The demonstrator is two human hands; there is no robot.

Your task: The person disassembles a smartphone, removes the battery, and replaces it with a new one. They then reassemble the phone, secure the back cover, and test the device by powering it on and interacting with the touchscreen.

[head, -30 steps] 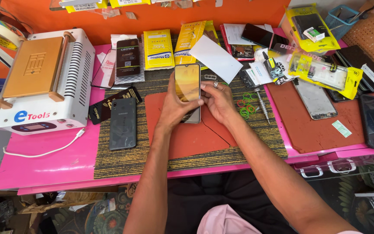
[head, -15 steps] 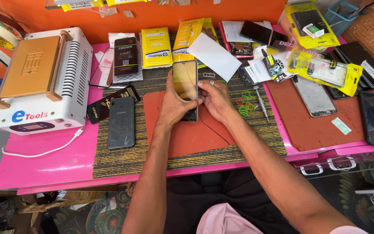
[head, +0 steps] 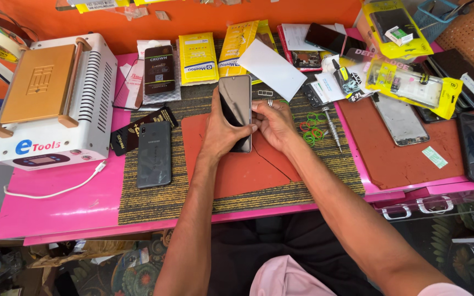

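Leftmost, a white heating machine (head: pixel 50 101) is seen on the pink bench (head: pixel 56 203), with a dark phone (head: pixel 154 154) laid face down beside it. At centre, a black smartphone (head: pixel 235 107) is gripped upright by the left hand (head: pixel 220 131), while its right edge is pinched by the right hand (head: pixel 272 121). Rightward, a screwdriver (head: pixel 333 129) is laid.
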